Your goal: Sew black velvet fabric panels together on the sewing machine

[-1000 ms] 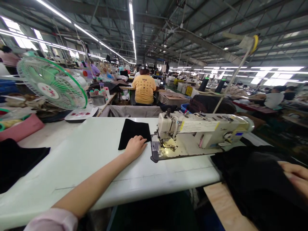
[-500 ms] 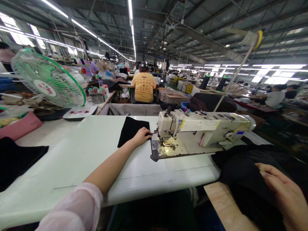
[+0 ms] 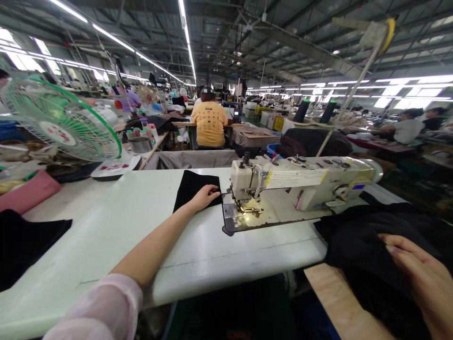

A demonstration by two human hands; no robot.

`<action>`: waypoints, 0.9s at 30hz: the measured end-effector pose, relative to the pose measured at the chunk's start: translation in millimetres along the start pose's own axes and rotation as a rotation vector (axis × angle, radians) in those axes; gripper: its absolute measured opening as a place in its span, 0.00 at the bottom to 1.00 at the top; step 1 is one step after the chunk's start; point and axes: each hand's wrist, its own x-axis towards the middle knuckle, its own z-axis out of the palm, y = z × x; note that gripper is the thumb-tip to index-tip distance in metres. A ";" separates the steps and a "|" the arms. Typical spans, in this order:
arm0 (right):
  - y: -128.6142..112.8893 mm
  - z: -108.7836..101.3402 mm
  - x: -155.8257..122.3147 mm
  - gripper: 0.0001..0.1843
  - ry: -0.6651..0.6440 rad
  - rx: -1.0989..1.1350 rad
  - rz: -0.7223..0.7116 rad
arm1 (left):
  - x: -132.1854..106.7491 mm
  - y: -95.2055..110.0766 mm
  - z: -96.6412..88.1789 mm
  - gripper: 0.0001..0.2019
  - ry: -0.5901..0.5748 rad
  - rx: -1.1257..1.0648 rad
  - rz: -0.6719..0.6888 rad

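My left hand (image 3: 205,197) lies on a flat black fabric piece (image 3: 189,186), its fingers loosely stretched and touching the cloth. That piece is on the pale table just left of the sewing machine (image 3: 283,184). The lit needle area of the machine has no cloth under it. At the right, my right hand (image 3: 419,267) pinches a bunched black fabric (image 3: 361,250) between thumb and fingers. This cloth drapes over the table's right end and hangs down past a light wooden board (image 3: 339,293).
Another black fabric piece (image 3: 28,241) lies at the table's left, near a pink cloth (image 3: 30,193). A green-rimmed fan (image 3: 63,127) stands behind it, with a metal pot (image 3: 139,144) close by. A person in a yellow shirt (image 3: 209,123) sits ahead, facing away.
My left hand has drawn back slightly left from the machine bed's edge, while the fabric under it stays put. My right hand keeps its pinch on the bunched fabric. The view has shifted slightly.
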 end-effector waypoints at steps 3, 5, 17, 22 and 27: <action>4.2 -0.9 3.4 0.12 -0.048 -0.023 -0.002 | 5.9 0.4 0.9 0.16 0.026 0.037 -0.038; 9.7 -3.0 7.5 0.12 -0.073 -0.036 -0.019 | 11.6 1.2 0.4 0.16 0.018 0.065 -0.045; 33.2 -7.2 25.6 0.18 -0.106 -0.053 0.044 | 28.1 1.5 -14.3 0.15 0.080 0.275 -0.206; 38.5 -6.4 27.7 0.21 -0.117 -0.046 0.090 | 37.3 -4.0 -17.2 0.14 0.067 0.298 -0.191; 44.5 -10.0 34.5 0.21 -0.116 -0.088 0.044 | 30.0 -9.4 -13.0 0.20 0.077 0.283 -0.146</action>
